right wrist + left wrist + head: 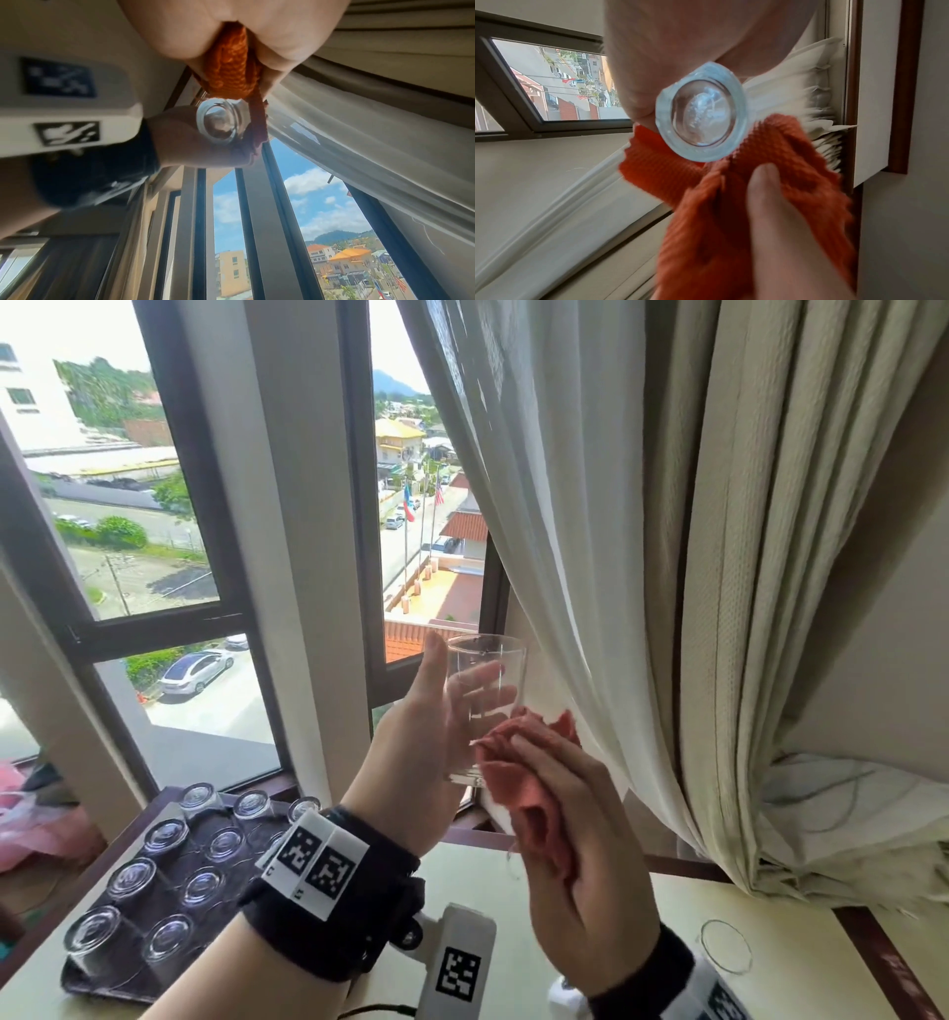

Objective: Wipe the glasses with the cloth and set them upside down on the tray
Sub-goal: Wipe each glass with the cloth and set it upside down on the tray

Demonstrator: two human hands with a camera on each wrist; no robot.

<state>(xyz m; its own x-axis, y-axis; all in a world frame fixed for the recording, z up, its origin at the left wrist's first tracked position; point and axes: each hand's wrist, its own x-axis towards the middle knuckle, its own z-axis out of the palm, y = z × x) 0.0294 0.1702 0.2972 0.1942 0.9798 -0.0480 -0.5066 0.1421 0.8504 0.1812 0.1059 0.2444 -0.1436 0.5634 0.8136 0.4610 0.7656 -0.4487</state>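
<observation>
Fingers (475, 683) gripping glass (485, 670), cloth (534, 793) touching

No readable txt, brand or nr is showing anywhere. Only black-and-white square code markers are sitting on the left wristband (313, 860) and on the white camera mount (457, 968); no legible chars on them.

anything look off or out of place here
Nothing damaged or spilled. One glass stands apart, upright on the table at right, while the glasses on the tray are upside down. The left hand holds another glass, the right hand the cloth.
</observation>
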